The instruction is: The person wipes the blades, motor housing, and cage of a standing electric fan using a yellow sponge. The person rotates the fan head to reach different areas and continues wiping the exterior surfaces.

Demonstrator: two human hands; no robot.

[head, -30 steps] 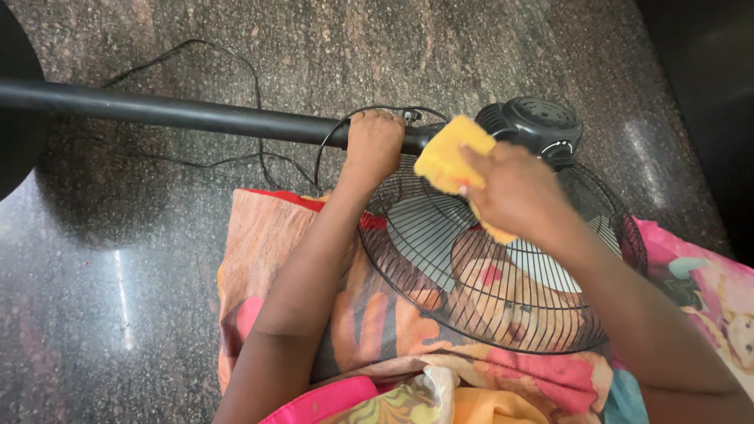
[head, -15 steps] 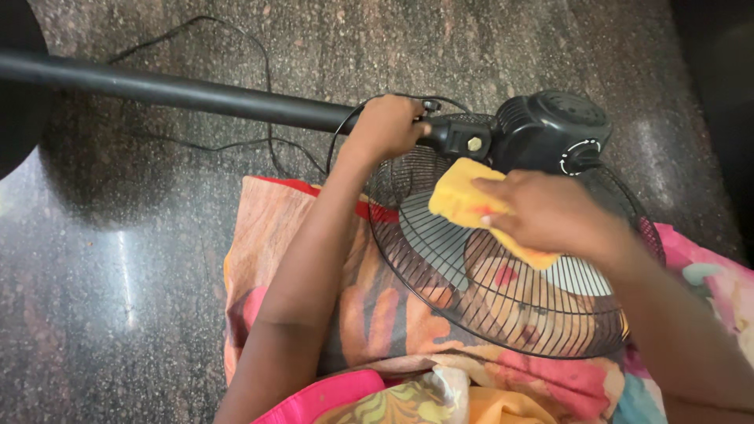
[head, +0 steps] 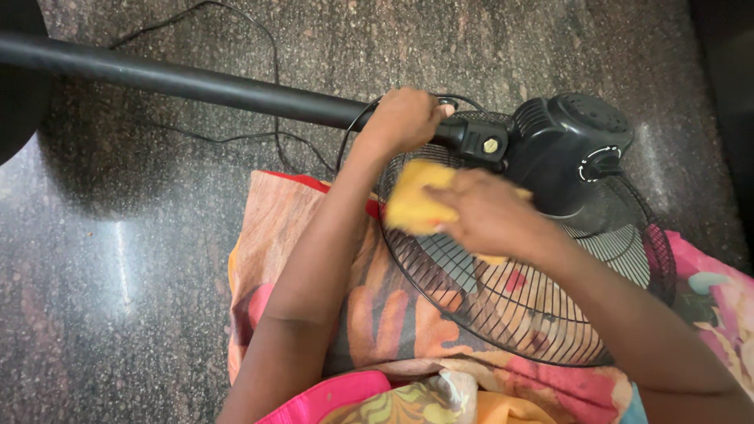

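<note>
A black pedestal fan lies across my lap, its pole (head: 196,82) running left over the floor. My left hand (head: 402,119) grips the pole just before the neck joint (head: 483,141). My right hand (head: 491,212) presses a yellow cloth (head: 412,204) against the black wire grille (head: 503,302), near its upper left rim. The black motor housing (head: 569,149) with a white-marked knob sits just beyond my right hand. Pale fan blades show through the grille wires.
The fan's round black base (head: 20,86) is at the far left edge. A thin black power cord (head: 271,71) loops over the dark speckled stone floor (head: 126,259). A colourful patterned garment (head: 377,314) covers my lap beneath the grille.
My right hand has swept the yellow cloth down and to the left, from beside the motor housing onto the grille's upper left part. The left hand has kept its grip on the pole.
</note>
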